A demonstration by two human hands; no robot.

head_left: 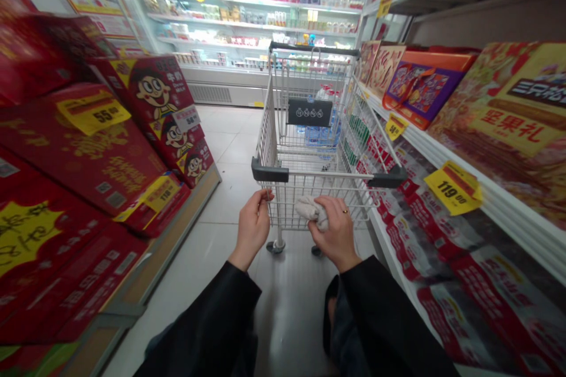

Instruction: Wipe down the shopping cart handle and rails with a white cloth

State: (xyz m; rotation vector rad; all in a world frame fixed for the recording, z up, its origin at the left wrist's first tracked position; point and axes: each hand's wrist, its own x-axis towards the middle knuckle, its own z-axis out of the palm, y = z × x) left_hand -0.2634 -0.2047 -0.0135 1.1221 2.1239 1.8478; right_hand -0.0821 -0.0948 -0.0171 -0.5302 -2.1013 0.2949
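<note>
A wire shopping cart stands directly ahead of me, with a dark grey handle bar across its near end. My left hand is curled around the wire at the cart's near end, below the handle. My right hand presses a crumpled white cloth against the near wire wall of the cart. A gold ring shows on one of its fingers. Clear bottles lie in the basket, partly hidden by a black plate on the wires.
Stacked red gift boxes line the left of the aisle. White shelves with boxed goods and yellow price tags run along the right. A lit refrigerated display stands beyond the cart, across the tiled floor.
</note>
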